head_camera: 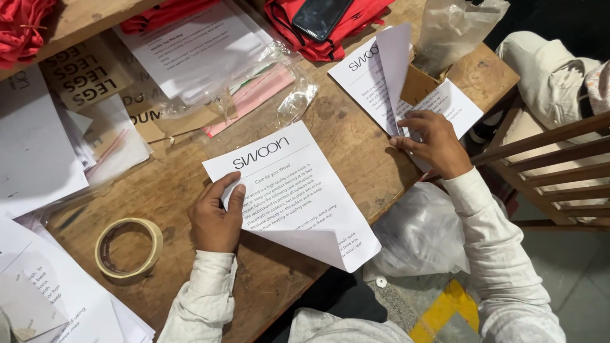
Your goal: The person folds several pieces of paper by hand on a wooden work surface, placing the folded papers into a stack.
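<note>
A white printed sheet [286, 190] lies on the wooden table [356, 152] in front of me, its near corner folded over. My left hand [216, 216] pinches its left edge between thumb and fingers. My right hand [432, 143] rests further right on a stack of similar printed sheets [368, 76], fingers curled at the edge of a sheet that is lifted up. A small brown cardboard box [416, 82] stands on that stack, with a crumpled clear plastic bag [454, 28] in it.
A roll of beige tape [129, 248] lies at the left. More paper piles [38, 159], clear plastic sleeves [254, 82], red cloth [337, 38] with a black phone [321, 16] sit behind. A wooden chair [546, 165] stands right; a white plastic bag [419, 232] hangs below the table edge.
</note>
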